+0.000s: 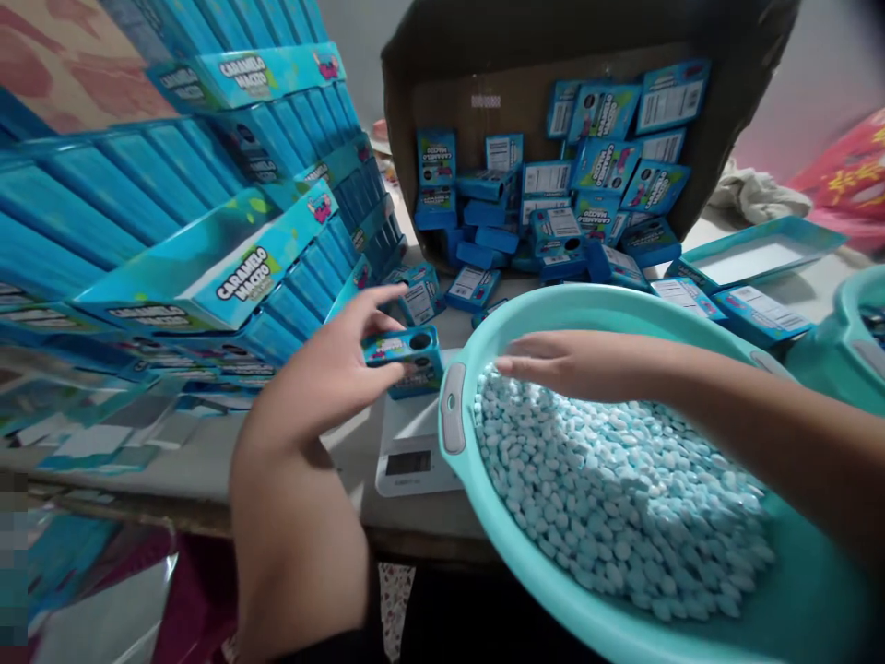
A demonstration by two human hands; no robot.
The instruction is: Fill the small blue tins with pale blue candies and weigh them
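Note:
My left hand (346, 360) has its thumb and fingers around a small blue candy box (405, 349) with a dark round mark on its end. The box is over the back of a white kitchen scale (407, 466); whether it rests there I cannot tell. At the far side of a turquoise tub (463, 355), my right hand (546, 361) reaches in with fingers stretched out toward the left. Just under it is a heap of light blue and white candies (615, 489). Nothing shows in the right hand, though its palm is hidden.
Tall stacks of blue display trays (241, 286) full of candy boxes stand at left. Behind the tub, a cardboard box (477, 92) on its side holds many small blue boxes. An open tray (767, 254) and a second turquoise tub (830, 341) are at right.

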